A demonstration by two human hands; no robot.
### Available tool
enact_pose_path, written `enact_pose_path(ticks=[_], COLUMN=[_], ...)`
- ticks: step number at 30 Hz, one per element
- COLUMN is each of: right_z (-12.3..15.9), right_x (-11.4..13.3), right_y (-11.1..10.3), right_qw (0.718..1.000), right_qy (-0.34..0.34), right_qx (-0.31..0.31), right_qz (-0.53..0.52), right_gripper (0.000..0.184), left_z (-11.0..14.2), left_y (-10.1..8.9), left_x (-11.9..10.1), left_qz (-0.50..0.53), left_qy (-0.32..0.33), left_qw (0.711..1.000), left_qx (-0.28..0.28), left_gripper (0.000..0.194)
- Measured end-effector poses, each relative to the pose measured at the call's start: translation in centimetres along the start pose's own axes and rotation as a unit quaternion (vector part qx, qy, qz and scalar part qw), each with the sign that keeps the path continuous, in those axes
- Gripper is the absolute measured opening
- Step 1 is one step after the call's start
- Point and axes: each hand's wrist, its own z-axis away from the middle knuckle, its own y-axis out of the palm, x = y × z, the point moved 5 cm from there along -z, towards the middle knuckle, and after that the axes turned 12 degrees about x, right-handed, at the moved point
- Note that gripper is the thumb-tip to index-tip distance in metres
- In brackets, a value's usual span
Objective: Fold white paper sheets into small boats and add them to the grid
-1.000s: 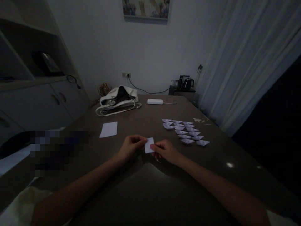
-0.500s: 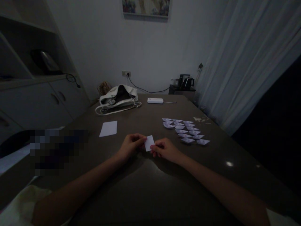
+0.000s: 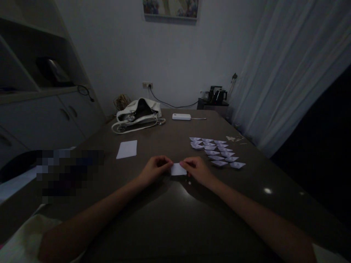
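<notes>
Slip risk: the small paper [image 3: 178, 169] could skew if the left hand [image 3: 155, 170] and right hand [image 3: 198, 170] pull unevenly, since each has only an upper corner.
Crumple risk: thumbs pushing inward may well buckle it and leave a stray crease.
Paper look: white, plain, a rectangle wider than tall; its layers are too small to tell.
Grip: both hands pinch the paper, left on its upper left corner, right on its upper right.
Paper place: between the hands, left of the paper boats [image 3: 212, 153]; whether it touches the surface [image 3: 175, 226] is unclear.
</notes>
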Motion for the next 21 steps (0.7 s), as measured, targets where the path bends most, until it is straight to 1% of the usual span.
enact_pose_path(ticks=[3,8,12,15,19,21], right_z=[-0.1,0.2,0.4,0.2,-0.1,-0.2], right_x=[-0.2,0.5,1.1,1.1,0.5,0.3], right_y=[-0.6,0.1,0.4,0.0,-1.1,-1.4], right_qw=[0.999,0.998,0.995,0.995,0.996,0.997], right_qy=[-0.003,-0.026,-0.024,-0.019,0.009,0.018], right_qx=[-0.035,-0.026,-0.025,-0.032,-0.039,-0.035], right_qz=[0.006,0.048,0.09,0.097,0.075,0.063], right_gripper=[0.023,0.014,0.012,0.012,0.012,0.011], left_z=[0.1,0.4,0.5,0.4,0.3,0.2], left_y=[0.4,1.1,1.5,1.0,0.1,-0.1], left_x=[-0.2,-0.5,-0.6,-0.7,-0.9,-0.8], left_qz=[-0.045,-0.066,-0.072,-0.072,-0.065,-0.058], left_qy=[-0.01,0.003,0.012,0.005,-0.001,-0.004], left_qw=[0.999,0.998,0.997,0.997,0.998,0.998], left_qx=[0.018,0.021,0.028,0.02,0.003,0.006], left_gripper=[0.026,0.027,0.027,0.028,0.027,0.027])
